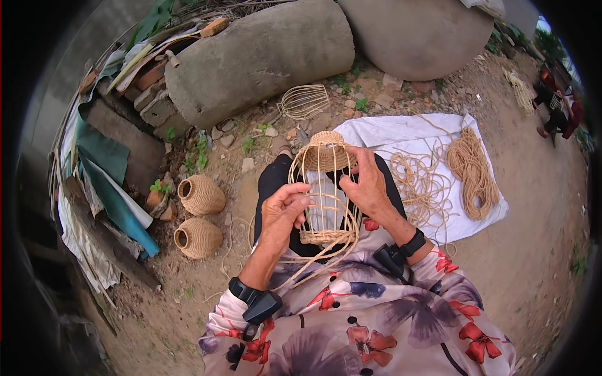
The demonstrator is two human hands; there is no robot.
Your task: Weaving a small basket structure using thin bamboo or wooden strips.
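Observation:
A partly woven basket frame (pixel 329 161) lies over my lap, its thin ribs bare in the middle. Its far end has a band woven of tan cord, and the near rim is wrapped in cord too. My left hand (pixel 285 210) is at the frame's left side, thumb and fingers pinched together at the ribs. Around the far right side curls my right hand (pixel 367 188), gripping the frame beside the woven band, with some fingertips hidden. Loose cord ends (pixel 323 254) trail from the near rim across my lap.
Two finished cord baskets (pixel 202 194) lie on the dirt at left. A bare rib frame (pixel 304 101) lies beyond my knees. On the right, a white sheet (pixel 367 131) bears loose cord (pixel 423 188) and a coil (pixel 473 172). Concrete cylinders (pixel 263 59) stand behind; another person (pixel 558 106) is far right.

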